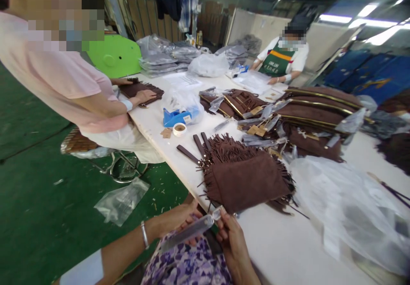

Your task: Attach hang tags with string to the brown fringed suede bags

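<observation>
Pinching one end of a clear plastic sleeve between thumb and fingertips of the right hand; trailing its length back leftward, above a purple patterned garment; curling the fingers of the left hand behind it (closed on it or merely propping it, impossible to tell from this angle); too blurred to make out any contents. To handle it well, keep the right pinch small and close to the tip; support the middle with the left fingers rather than letting it sag; pull only lightly, so as not to crease or tear such thin film; hold both hands level, beside the edge of the white table and short of the brown fringed bag, to avoid catching on the loose strands; watch the pinched tip, being so glassy; leave the crumpled plastic sheet well out of the way.
</observation>
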`<state>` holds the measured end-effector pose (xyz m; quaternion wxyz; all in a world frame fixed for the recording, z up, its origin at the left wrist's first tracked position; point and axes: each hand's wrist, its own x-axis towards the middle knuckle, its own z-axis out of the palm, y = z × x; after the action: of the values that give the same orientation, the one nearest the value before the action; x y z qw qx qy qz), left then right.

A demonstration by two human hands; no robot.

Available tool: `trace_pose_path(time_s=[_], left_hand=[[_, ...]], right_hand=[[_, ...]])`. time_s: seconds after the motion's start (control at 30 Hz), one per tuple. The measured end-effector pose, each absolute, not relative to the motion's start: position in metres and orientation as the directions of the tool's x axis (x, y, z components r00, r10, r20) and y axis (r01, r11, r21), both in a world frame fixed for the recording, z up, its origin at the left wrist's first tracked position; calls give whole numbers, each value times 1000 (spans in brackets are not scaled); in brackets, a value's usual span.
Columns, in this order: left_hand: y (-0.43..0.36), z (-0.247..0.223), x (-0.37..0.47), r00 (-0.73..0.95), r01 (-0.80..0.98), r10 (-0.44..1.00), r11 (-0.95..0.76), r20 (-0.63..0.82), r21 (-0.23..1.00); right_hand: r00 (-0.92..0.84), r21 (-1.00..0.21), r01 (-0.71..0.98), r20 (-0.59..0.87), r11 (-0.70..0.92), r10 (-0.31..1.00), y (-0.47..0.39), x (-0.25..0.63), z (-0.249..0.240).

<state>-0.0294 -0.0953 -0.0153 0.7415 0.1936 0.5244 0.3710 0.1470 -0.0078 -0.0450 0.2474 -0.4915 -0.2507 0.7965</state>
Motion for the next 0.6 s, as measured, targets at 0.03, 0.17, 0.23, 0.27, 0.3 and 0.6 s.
trace_pose_path(time_s=[0.03, 0.17, 0.23, 0.27, 0.3, 0.6], left_hand=[[-104, -14, -37, 246, -379, 736, 672, -631, 636], [-124, -15, -52, 426, -489, 695, 716, -579, 499], [-125, -16, -54, 455, -523, 699, 711, -552, 469], [-126, -15, -55, 457, -532, 702, 708, -546, 464], [-126, -14, -56, 460, -532, 698, 711, -549, 459], [-66, 25, 12, -177, -185, 704, 662, -688, 726]], right_hand=[[-405, -642, -130, -661, -756, 631, -7, 148, -46], [-419, -690, -77, -633, -720, 651, -5, 154, -46], [-413, -701, -57, -632, -711, 656, -4, 157, -46], [-414, -700, -49, -635, -712, 653, -5, 158, -46], [-417, -697, -39, -640, -716, 646, -5, 158, -47], [-516, -817, -12, -489, -576, 703, 2, 176, -2]])
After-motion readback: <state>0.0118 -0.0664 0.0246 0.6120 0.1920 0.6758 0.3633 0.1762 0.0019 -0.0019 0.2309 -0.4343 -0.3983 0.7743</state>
